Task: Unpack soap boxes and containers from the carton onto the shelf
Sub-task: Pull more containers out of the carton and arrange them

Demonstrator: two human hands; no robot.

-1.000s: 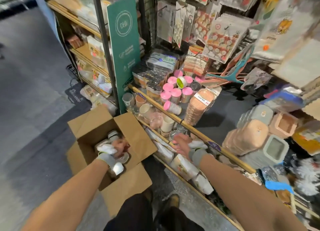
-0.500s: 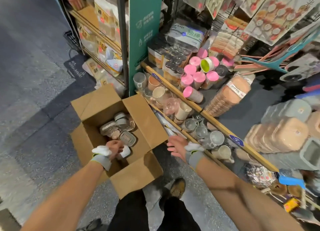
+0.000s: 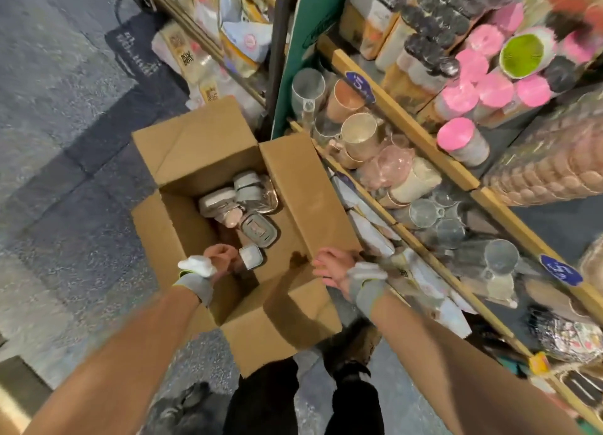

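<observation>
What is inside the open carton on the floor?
Several wrapped lidded containers lie piled towards the far side of the carton. The left hand is inside too and holds one small container. What lies beneath the pile is hidden.

The carton (image 3: 195, 141) between the hands is matt brown cardboard. Ahead of the left hand (image 3: 222, 260), the containers (image 3: 241, 199) in it look like grey and pinkish plastic under glossy, crinkled film; the small container (image 3: 251, 256) that hand holds shines alike. Grey cloth bands (image 3: 195, 284) wrap both wrists. Beyond the right hand (image 3: 331, 268): a bare wooden shelf rail (image 3: 408, 121) and clear, glossy mugs (image 3: 424, 212). The floor (image 3: 65, 141) outside the left hand is rough, speckled.
</observation>
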